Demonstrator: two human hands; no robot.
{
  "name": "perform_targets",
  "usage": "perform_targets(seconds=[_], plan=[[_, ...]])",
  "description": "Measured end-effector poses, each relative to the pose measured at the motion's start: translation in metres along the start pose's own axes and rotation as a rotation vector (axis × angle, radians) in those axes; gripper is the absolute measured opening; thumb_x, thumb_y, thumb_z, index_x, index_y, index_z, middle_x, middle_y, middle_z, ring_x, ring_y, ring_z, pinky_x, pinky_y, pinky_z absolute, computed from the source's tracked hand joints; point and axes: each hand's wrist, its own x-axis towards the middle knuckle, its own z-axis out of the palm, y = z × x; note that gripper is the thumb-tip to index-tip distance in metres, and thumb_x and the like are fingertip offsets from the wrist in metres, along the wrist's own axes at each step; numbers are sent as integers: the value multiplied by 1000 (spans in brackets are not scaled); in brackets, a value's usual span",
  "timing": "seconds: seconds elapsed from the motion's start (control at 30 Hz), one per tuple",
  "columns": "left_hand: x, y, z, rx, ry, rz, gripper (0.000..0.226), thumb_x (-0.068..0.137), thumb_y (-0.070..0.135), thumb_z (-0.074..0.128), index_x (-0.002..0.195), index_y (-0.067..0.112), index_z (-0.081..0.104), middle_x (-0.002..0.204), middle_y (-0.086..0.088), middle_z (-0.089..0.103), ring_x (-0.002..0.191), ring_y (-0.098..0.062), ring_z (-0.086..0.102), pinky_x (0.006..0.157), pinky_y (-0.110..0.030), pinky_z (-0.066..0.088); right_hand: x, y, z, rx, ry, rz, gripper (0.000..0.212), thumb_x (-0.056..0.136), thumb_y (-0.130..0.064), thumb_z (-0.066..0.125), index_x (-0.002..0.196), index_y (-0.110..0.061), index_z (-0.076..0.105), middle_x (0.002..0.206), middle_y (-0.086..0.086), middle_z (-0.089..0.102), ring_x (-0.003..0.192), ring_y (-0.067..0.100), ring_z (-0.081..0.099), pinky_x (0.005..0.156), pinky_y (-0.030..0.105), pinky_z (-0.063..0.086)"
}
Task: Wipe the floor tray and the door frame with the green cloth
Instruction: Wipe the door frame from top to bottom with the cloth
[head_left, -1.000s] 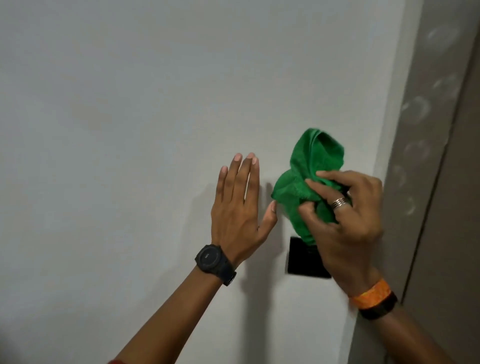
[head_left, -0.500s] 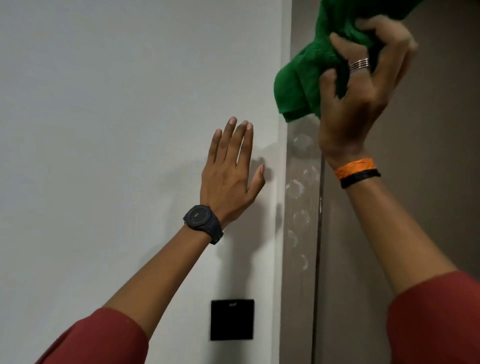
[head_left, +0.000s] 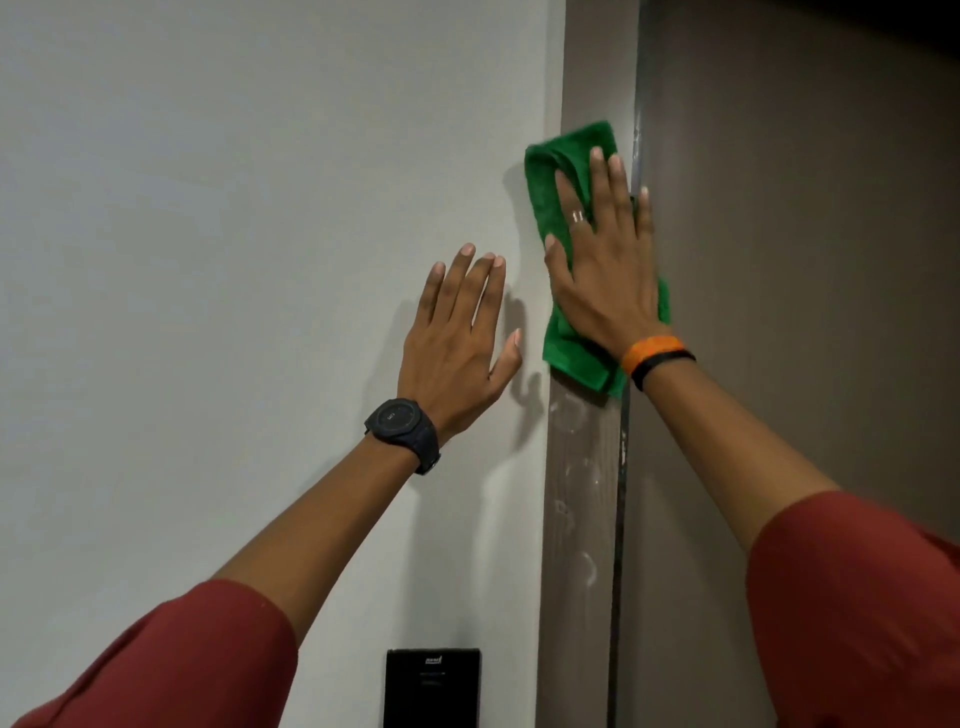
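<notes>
The green cloth (head_left: 563, 338) lies spread flat against the brown door frame (head_left: 579, 519), high up. My right hand (head_left: 602, 260) presses on it with fingers stretched out and flat, covering its middle. My left hand (head_left: 460, 332) rests flat on the white wall (head_left: 234, 260) just left of the frame, fingers apart, holding nothing. Below the cloth the frame carries pale ring-shaped smudges. The floor tray is not in view.
A black wall panel (head_left: 432, 688) sits low on the wall beside the frame. The brown door (head_left: 789, 312) fills the right side behind a narrow dark gap along the frame's edge.
My right hand came down from overhead, where it held the cloth bunched up, and now presses it flat on the door frame. My left hand stayed on the wall.
</notes>
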Motion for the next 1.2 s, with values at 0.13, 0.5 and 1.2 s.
perform_targets(seconds=[0.13, 0.5, 1.2], plan=[[6, 1, 7, -5, -16, -10, 66, 104, 39, 37, 157, 0, 28, 162, -19, 34, 156, -33, 20, 128, -52, 18, 36, 1, -10, 3, 1, 56, 64, 108, -39, 32, 166, -22, 12, 175, 14, 1, 164, 30, 0, 134, 55, 3], [-45, 8, 37, -24, -32, -10, 68, 104, 39, 33, 159, 0, 20, 168, -19, 20, 158, -31, 11, 128, -51, 17, -74, -21, 11, 26, 38, 157, 63, 107, -38, 32, 165, -17, 15, 175, 16, 6, 164, 29, 5, 135, 51, 11], [-85, 9, 37, -21, -79, -52, 71, 103, 37, 37, 160, 1, 16, 169, -18, 15, 158, -32, 9, 130, -48, 11, -139, -32, 28, 15, 30, 204, 63, 108, -37, 29, 166, -20, 12, 175, 16, 4, 164, 30, 3, 134, 52, 13]])
